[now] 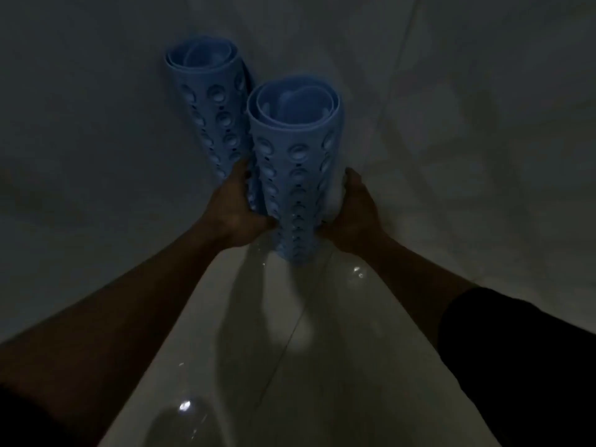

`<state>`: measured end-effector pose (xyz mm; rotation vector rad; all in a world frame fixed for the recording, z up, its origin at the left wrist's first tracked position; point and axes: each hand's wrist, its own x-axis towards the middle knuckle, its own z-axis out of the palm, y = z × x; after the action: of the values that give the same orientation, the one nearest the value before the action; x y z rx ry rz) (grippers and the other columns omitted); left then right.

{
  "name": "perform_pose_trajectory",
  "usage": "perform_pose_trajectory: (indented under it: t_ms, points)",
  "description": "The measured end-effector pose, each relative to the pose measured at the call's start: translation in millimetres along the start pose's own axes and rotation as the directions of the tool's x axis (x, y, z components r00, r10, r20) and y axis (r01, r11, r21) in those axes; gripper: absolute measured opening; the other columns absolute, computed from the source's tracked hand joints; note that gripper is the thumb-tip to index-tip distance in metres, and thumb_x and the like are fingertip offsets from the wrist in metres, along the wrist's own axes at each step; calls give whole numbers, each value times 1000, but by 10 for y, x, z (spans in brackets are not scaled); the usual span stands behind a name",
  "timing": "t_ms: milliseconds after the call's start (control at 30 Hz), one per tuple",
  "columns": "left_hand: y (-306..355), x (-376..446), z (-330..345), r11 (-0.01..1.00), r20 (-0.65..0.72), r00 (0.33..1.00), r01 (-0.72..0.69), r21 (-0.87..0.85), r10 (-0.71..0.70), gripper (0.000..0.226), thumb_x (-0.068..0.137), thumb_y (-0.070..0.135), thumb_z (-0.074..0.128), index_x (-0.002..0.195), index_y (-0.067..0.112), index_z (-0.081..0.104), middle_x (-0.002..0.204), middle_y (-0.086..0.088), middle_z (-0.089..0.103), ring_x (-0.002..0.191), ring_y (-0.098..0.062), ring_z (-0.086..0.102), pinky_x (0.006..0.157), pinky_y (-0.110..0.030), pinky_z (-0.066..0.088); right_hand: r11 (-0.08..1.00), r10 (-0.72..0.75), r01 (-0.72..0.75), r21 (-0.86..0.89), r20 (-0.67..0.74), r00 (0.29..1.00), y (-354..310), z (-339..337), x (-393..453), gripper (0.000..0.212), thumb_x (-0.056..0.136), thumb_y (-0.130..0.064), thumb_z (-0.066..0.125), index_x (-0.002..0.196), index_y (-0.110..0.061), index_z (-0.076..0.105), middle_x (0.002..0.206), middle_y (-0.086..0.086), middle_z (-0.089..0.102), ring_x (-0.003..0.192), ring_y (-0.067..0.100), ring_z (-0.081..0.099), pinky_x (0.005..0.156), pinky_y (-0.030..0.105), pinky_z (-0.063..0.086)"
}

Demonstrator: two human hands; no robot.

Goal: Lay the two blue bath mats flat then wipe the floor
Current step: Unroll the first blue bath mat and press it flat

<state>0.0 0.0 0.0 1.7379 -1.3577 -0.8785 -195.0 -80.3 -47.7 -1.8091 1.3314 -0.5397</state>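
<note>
Two blue bath mats stand upright as rolls in a dim corner, their outer sides covered in suction cups. The nearer roll point(295, 162) is gripped low down from both sides: my left hand point(237, 208) curls round its left side and my right hand point(353, 211) round its right side. The farther roll point(209, 101) stands just behind and to the left, touching the nearer one and leaning near the wall. The bottom of the nearer roll is close to the glossy tiled floor point(290, 366); I cannot tell whether it touches.
Pale tiled walls point(467, 124) meet in the corner behind the rolls. The floor is shiny with small bright reflections that look like wet spots point(356, 272). The light is very low.
</note>
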Motion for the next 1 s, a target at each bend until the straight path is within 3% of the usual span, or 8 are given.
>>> perform_pose_trajectory:
  t_ms: [233, 433, 567, 633, 700, 833, 933, 1000]
  points:
    - [-103, 138, 141, 975, -28, 998, -69, -211, 64, 104, 59, 18, 93, 146, 28, 39, 134, 18, 56, 116, 7, 55, 84, -13, 54, 972, -60, 57, 229, 7, 998, 243, 279, 205, 127, 54, -11, 94, 153, -22, 14, 148, 4, 42, 130, 19, 49, 106, 37, 45]
    - [-65, 183, 92, 976, 44, 997, -49, -210, 60, 87, 59, 13, 94, 137, 22, 55, 130, 10, 65, 117, -8, 63, 94, -33, 57, 917, -80, 53, 395, 54, 995, 202, 336, 229, 130, 54, 10, 90, 149, -13, 4, 139, 5, 38, 120, 19, 51, 79, 29, 57]
    - [-15, 102, 92, 971, 96, 994, -32, -238, 56, 75, 59, 2, 91, 129, 13, 64, 124, 4, 70, 112, -11, 67, 93, -37, 58, 937, -133, 109, 333, 50, 990, 173, 372, 158, 151, 22, -27, 94, 145, -9, 9, 148, 11, 34, 133, 25, 44, 95, 48, 53]
    - [27, 31, 129, 971, 110, 992, -41, -234, 68, 72, 59, -2, 90, 126, 11, 66, 123, 2, 71, 111, -13, 68, 93, -38, 58, 927, -143, 102, 360, 89, 986, 153, 296, 74, 132, 34, -28, 94, 142, -12, 19, 141, 8, 41, 122, 12, 54, 87, 32, 56]
    - [68, -46, 168, 973, 116, 988, -75, -217, 101, 72, 58, -3, 91, 124, 9, 67, 122, 0, 71, 111, -14, 68, 93, -39, 58, 913, -196, 160, 375, 58, 979, 167, 287, -3, 67, 75, -13, 80, 127, -22, 38, 122, 1, 51, 88, -8, 66, 67, 13, 56]
    - [249, -207, 214, 965, 120, 983, -109, -237, 141, 71, 58, -2, 91, 124, 9, 67, 121, -1, 72, 109, -16, 69, 89, -41, 59, 946, -183, 189, 262, -47, 982, 219, 77, -234, 151, 34, -13, 100, 153, -7, 6, 154, 11, 35, 136, 15, 47, 105, 50, 47]
    - [454, -338, 230, 956, 151, 972, -138, -257, 181, 68, 59, 0, 91, 122, 12, 69, 119, 1, 73, 108, -16, 70, 88, -42, 59, 972, -155, 142, 187, 55, 986, 193, -144, -497, 122, 53, -17, 95, 151, -11, 23, 151, 11, 41, 136, 30, 46, 106, 45, 47]
    - [614, -423, 271, 946, 179, 962, -148, -288, 205, 68, 58, 1, 91, 121, 14, 69, 119, 1, 73, 108, -18, 70, 89, -44, 58, 972, -67, 73, 224, -36, 997, 124, -384, -741, 129, 32, -40, 102, 139, -20, 34, 142, 5, 43, 129, 28, 49, 93, 48, 56]
